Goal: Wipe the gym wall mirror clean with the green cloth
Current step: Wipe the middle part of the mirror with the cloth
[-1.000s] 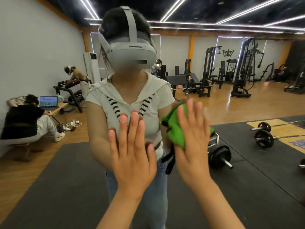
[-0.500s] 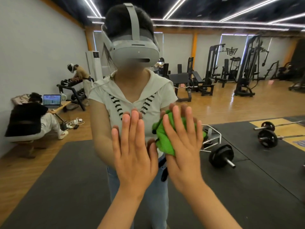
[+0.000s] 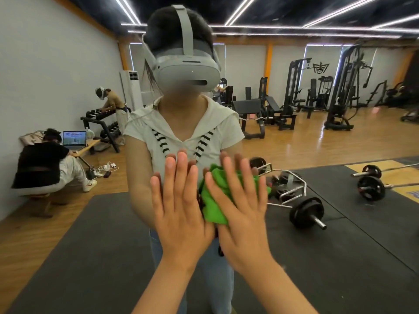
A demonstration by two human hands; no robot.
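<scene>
The wall mirror fills the whole view and reflects the gym and me in a headset. My right hand lies flat with straight, spread fingers and presses the bunched green cloth against the glass at chest height. Part of the cloth shows left of and above that hand. My left hand rests flat on the mirror right beside it, fingers straight, holding nothing. The two hands nearly touch at the palms.
All else is reflection: a black floor mat with barbells and weight plates, weight machines at the back, a dumbbell rack with a person, and a seated person by a laptop.
My right hand has slid the green cloth leftward and slightly down across the mirror, closing the gap to my left hand. The left hand has stayed in place.
</scene>
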